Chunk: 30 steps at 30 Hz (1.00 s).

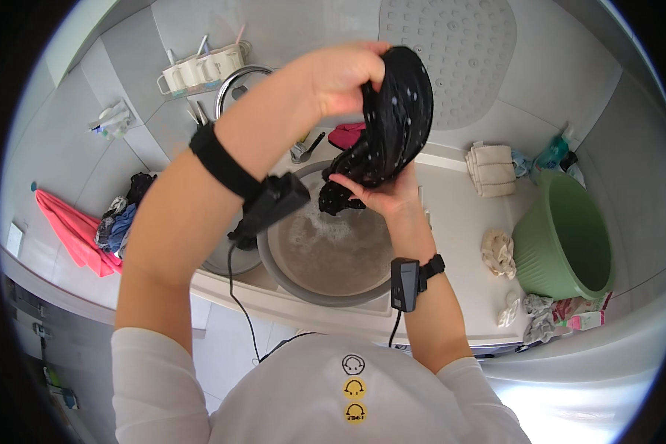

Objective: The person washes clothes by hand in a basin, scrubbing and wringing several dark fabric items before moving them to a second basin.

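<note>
My left hand (347,75) is raised high and grips the upper part of a wet black cloth with small white dots (402,111). Lower down, my right hand (391,188) is under the same cloth, palm up, with the fabric resting against it and its thumb and fingers apart. The cloth's lower end hangs over a round grey basin (333,302) of cloudy, sudsy water. Each of my forearms bears a strapped black device with a cable.
A second basin (230,272) is partly hidden behind my left arm. A green plastic tub (533,261), folded beige cloth (491,169) and small crumpled fabrics (498,252) lie on the right. Piled clothes (116,227) and a pink towel (72,230) are at the left. White cups (202,69) stand on a wall shelf.
</note>
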Each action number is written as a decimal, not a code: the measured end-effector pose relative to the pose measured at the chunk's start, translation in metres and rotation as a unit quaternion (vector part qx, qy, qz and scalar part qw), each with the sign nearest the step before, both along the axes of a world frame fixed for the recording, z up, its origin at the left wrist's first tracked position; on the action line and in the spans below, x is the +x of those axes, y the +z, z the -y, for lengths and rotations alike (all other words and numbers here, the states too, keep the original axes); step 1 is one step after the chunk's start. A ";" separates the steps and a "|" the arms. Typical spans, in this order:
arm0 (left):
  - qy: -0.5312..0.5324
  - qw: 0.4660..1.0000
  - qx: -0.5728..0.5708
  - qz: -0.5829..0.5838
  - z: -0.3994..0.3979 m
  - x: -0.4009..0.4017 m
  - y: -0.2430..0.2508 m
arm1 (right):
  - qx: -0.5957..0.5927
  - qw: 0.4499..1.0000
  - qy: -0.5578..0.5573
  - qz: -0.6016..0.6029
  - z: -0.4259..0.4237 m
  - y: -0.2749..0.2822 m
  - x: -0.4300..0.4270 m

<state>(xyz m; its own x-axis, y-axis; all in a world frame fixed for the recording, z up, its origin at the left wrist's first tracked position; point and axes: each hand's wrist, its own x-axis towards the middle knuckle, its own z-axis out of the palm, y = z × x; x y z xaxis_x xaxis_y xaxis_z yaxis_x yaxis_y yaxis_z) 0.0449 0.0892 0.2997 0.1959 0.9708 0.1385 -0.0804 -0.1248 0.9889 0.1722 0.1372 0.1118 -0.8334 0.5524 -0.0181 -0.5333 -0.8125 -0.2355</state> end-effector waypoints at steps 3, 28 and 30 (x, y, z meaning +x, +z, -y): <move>-0.035 0.994 -0.012 0.100 0.011 -0.019 -0.022 | -0.137 0.991 0.000 0.011 -0.021 -0.021 -0.015; 0.097 0.806 -0.093 0.577 0.041 -0.010 -0.233 | -0.101 0.993 0.016 -0.054 0.068 -0.017 0.013; 0.084 0.824 -0.100 0.551 0.036 -0.016 -0.229 | -0.077 0.997 0.001 -0.026 0.071 -0.024 0.027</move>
<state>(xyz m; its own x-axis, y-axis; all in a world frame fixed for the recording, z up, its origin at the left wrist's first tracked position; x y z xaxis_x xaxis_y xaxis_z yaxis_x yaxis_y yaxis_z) 0.0289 0.0534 0.0705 -0.0821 0.9964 -0.0230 -0.9418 -0.0700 0.3289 0.1992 0.0659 0.0876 -0.8362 0.5452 -0.0598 -0.5404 -0.8376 -0.0797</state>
